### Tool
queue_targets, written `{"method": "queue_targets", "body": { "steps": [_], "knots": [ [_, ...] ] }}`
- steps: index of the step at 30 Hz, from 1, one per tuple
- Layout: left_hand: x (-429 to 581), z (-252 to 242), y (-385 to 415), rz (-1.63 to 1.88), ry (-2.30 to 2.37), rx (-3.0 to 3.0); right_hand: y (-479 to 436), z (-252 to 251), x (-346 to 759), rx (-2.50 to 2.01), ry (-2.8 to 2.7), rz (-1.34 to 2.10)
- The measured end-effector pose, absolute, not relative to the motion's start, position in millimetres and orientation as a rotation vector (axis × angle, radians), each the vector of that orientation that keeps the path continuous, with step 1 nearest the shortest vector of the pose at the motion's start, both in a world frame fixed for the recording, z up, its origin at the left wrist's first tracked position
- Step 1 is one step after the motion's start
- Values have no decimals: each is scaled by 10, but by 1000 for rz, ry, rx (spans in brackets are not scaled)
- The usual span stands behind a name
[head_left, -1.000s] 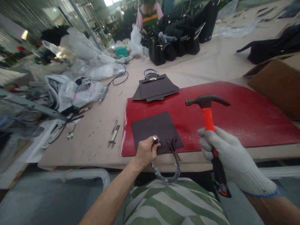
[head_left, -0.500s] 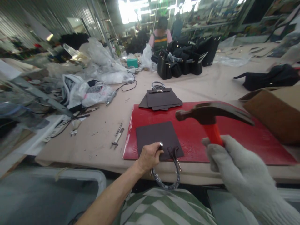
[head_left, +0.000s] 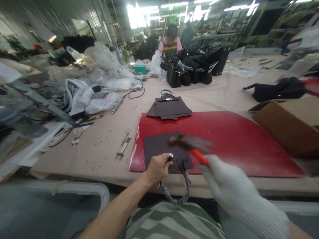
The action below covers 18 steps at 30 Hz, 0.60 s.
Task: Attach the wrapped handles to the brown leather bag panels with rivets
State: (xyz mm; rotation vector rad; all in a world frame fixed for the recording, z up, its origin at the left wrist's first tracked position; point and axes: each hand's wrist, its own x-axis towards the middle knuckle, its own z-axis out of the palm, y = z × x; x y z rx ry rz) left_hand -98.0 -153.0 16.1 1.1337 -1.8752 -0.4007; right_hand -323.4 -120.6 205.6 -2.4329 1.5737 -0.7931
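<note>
The long beige table (head_left: 104,146) carries a red mat (head_left: 236,139) in front of me. On the mat's near edge a dark brown leather panel (head_left: 159,146) lies flat, with its wrapped carrying handle (head_left: 174,200) hanging off the table edge toward my lap. I judge the panel light and limp, and likely to slide on the smooth mat, so it wants pinning from above near its edge rather than lifting by a corner. The handle looks like a stiffer loop and the surest place to grip.

My right hand (head_left: 224,187), in a white knit glove, is wrapped round the orange shaft of a hammer (head_left: 189,143). Its dark head shows blurred just above the panel. I take the hammer to be head-heavy, and the glove may slip on the shaft.

My bare left hand (head_left: 158,167) is closed on the panel's near edge, pinching a small shiny metal fitting (head_left: 170,155). My fingertips are right beside it.
</note>
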Motion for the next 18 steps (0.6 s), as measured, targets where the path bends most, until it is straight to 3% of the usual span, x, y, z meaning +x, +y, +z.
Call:
{"method": "queue_targets", "body": {
  "steps": [3,7,11,18],
  "knots": [
    [-981,163,-1535,-425,-1874,1129,-1209,1964,-3248,-2635,1518,-542],
    [-988,183,-1533,-413,-1866,1153,-1189,1950,-3244,-2433,1645,-767],
    [-986,226,-1518,-436,-1868,1147,-1238,1868,-3301,-2601,1627,-278],
    [-956,241,-1515,-484,-1887,1193,-1524,1596,-3392,-1949,1670,-352]
  ]
}}
